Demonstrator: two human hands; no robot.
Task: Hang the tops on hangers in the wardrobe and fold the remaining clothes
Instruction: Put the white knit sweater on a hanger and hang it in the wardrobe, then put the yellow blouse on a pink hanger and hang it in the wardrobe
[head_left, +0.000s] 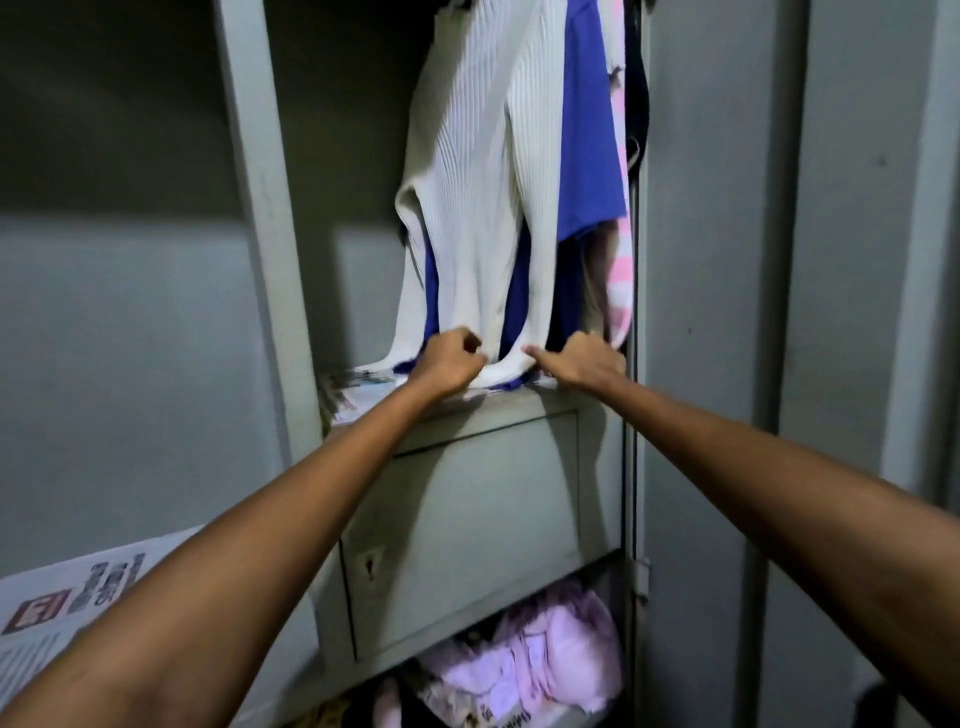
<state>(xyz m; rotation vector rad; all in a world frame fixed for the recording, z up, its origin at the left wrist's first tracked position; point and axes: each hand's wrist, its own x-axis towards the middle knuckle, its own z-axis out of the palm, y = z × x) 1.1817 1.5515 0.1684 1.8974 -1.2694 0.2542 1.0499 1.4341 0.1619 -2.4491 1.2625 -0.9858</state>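
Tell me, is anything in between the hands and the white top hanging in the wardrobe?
Nothing visible is. The left hand and the right hand already pinch the bottom hem of the white ribbed top, which hangs in front of the blue top and bunches on the shelf.

Single view, from my head: faces forward and slightly down into the open wardrobe (270, 218), close, at arm's reach; my forearms enter from the bottom edge.
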